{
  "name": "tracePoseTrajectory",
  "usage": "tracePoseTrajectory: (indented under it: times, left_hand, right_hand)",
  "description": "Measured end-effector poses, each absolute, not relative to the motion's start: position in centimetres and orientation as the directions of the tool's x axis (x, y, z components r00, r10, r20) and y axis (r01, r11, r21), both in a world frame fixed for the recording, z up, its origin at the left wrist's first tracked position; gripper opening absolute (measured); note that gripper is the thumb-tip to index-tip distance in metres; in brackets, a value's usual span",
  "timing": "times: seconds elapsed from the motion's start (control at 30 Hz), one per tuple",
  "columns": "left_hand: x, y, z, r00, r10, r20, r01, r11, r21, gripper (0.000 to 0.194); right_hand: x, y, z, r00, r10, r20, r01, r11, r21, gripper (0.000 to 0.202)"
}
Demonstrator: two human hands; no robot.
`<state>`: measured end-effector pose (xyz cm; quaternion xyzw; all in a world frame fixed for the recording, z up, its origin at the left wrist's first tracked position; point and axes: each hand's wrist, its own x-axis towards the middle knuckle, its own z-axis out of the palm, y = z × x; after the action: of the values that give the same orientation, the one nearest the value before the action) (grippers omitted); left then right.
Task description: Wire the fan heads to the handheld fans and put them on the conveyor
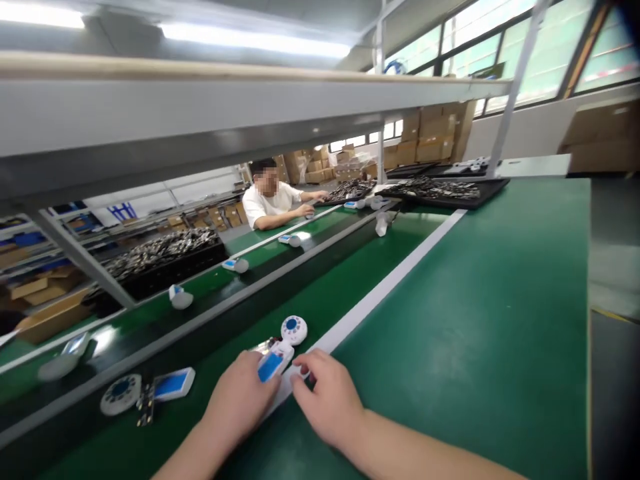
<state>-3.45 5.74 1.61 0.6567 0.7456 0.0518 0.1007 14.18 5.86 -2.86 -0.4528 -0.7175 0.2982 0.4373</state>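
My left hand [243,393] grips a white plastic device [277,360] with a blue rectangular panel and a round head dotted with dark spots. A small metallic part shows beside the device, near my left fingers. Close to the device's right side is my right hand [327,393], its thumb and index finger bent together in a pinch. Whatever lies between those fingertips, if anything, is too small to make out. To the left of my hands, a similar white device [173,385] lies on the green surface, with a dark strip-like part [145,402] across its middle.
Several similar devices [235,265] lie along the far lane beyond a grey rail [210,293]. A co-worker [273,203] sits across it. Black trays [493,193] of small parts stand at the back. A shelf [225,100] spans overhead; a white strip [380,293] crosses the green table.
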Motion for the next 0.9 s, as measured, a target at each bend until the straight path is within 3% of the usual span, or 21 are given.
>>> tracePoseTrajectory:
  times: [0.2, 0.47, 0.6, 0.77, 0.9]
  left_hand:
    - [-0.2, -2.2, -0.1, -0.109, 0.994, -0.029, 0.963, 0.113, 0.246, 0.030]
    - [-2.2, -2.0, 2.3, -0.008, 1.000, 0.015, 0.974, 0.004, 0.227, 0.036]
    - [-4.6, 1.1, 2.4, -0.027, 0.997, 0.070, 0.959, 0.006, 0.282, 0.046]
    - [-5.7, 3.8, 0.7, -0.023, 0.999, -0.027, 0.919, 0.032, 0.393, 0.052]
    - [-5.5, 3.4, 0.9, -0.019, 0.992, -0.126, 0.886, 0.075, 0.457, 0.030]
  right_hand:
    - [13.9, 4.5, -3.1, -0.360, 0.885, 0.296, 0.459, 0.444, -0.770, 0.020]
    - [14.0, 4.1, -3.1, -0.415, 0.865, 0.284, 0.546, 0.486, -0.682, 0.016]
    - [14.1, 4.5, -3.2, -0.410, 0.869, 0.277, 0.525, 0.473, -0.708, 0.016]
    - [14.2, 5.1, -3.4, -0.427, 0.878, 0.215, 0.460, 0.416, -0.785, 0.014]
    - [14.2, 5.4, -3.6, -0.412, 0.900, 0.143, 0.418, 0.326, -0.848, 0.011]
